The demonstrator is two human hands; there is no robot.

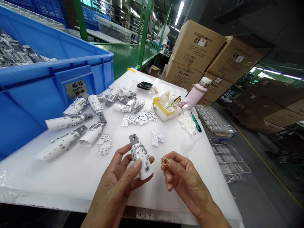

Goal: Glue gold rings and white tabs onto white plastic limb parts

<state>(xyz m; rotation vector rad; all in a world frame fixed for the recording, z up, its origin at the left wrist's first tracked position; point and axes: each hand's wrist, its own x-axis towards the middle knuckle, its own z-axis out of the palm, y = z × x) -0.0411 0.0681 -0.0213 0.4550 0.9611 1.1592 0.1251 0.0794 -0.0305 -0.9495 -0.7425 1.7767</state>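
My left hand holds a white cylindrical part with grey metal fittings, gripping it between thumb and fingers above the white table. A grey metal tab sticks up from its far end, and a small round hole shows near its lower end. Pinched in the fingertips of my right hand is a small gold ring. The two hands are close together but apart. Similar white parts lie in a loose group to the left, and small perforated metal-and-white pieces are scattered beyond my hands.
A blue crate of grey parts stands beyond the table's left side. A yellow-edged tray, a pink bottle and a green-handled cutter sit at the far right. Cardboard boxes are stacked behind, with a wire rack beside the table.
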